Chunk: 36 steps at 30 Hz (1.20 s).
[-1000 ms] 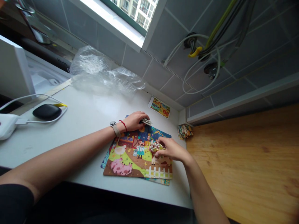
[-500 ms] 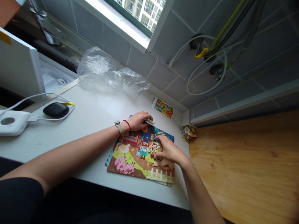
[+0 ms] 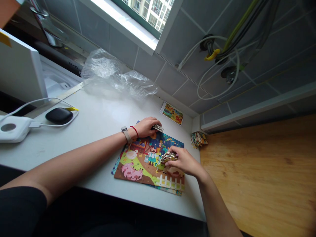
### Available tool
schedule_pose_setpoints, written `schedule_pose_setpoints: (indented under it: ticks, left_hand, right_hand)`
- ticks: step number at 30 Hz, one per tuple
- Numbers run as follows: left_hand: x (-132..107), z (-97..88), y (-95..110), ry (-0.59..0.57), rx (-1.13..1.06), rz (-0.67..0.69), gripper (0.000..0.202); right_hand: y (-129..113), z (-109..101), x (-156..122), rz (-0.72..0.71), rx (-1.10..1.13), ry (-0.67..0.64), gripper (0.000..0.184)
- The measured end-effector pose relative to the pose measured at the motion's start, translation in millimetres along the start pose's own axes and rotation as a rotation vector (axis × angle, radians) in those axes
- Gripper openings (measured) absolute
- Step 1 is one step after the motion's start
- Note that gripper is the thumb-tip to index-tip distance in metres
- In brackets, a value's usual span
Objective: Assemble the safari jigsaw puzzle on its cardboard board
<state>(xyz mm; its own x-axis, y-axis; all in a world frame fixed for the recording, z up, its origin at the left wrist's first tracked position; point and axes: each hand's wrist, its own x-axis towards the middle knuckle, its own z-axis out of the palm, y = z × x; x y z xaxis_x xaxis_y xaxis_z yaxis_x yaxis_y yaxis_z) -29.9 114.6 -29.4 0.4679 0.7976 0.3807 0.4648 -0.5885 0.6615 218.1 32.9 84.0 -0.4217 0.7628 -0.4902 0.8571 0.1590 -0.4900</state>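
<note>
A farm-scene jigsaw puzzle [image 3: 145,164] lies on the white table, with a pig, a hen and a farmer on it. Another blue-edged board shows beneath it. At its far edge, my left hand [image 3: 147,127] is closed on a small stack of puzzle pieces [image 3: 158,128], their pale edges showing past the fingers. My right hand [image 3: 183,160] grips a clump of puzzle pieces [image 3: 167,158] between thumb and fingers, over the right half of the puzzle. The palm sides of both hands are hidden.
A small picture card [image 3: 172,113] lies near the wall. Loose puzzle pieces [image 3: 198,140] are heaped beside the table's right edge. Clear plastic bags [image 3: 118,75] lie at the back. On the left are a black rounded object [image 3: 59,116] and a white charger [image 3: 15,129] with its cable.
My right hand has lifted the clump of pieces and tilted it, moving slightly right and exposing more of the puzzle beneath. My left hand has hardly moved.
</note>
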Motion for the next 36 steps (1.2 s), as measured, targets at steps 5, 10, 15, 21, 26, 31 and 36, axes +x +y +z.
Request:
schedule_pose_setpoints:
  ticks: [5, 10, 15, 21, 26, 31, 36]
  left_hand:
    - [-0.4, -0.3, 0.7, 0.000, 0.005, -0.002, 0.031]
    - [-0.4, 0.1, 0.4, -0.002, 0.003, -0.002, 0.031]
    - [-0.7, 0.8, -0.4, 0.002, 0.002, -0.003, 0.031]
    - [-1.0, 0.7, -0.8, 0.002, -0.002, 0.000, 0.031]
    - [-0.3, 0.6, -1.0, -0.004, -0.002, -0.002, 0.031]
    - [-0.3, -0.8, 0.9, -0.010, -0.001, -0.006, 0.031]
    - [-0.6, -1.4, 1.8, -0.007, -0.003, -0.010, 0.032]
  right_hand:
    - [1.1, -1.2, -12.9, -0.055, 0.090, 0.000, 0.027]
    - [6.9, 0.1, -19.1, -0.047, 0.194, 0.025, 0.028]
    - [8.9, 4.3, -21.4, -0.042, 0.143, 0.107, 0.026]
    - [19.2, 5.9, -24.7, 0.031, 0.324, 0.253, 0.036]
    - [31.4, 4.0, -22.6, 0.107, 0.318, 0.353, 0.038]
    - [35.6, 12.5, -17.2, 0.119, 0.366, 0.115, 0.042]
    - [34.5, 29.1, -6.3, 0.221, 0.231, 0.180, 0.061]
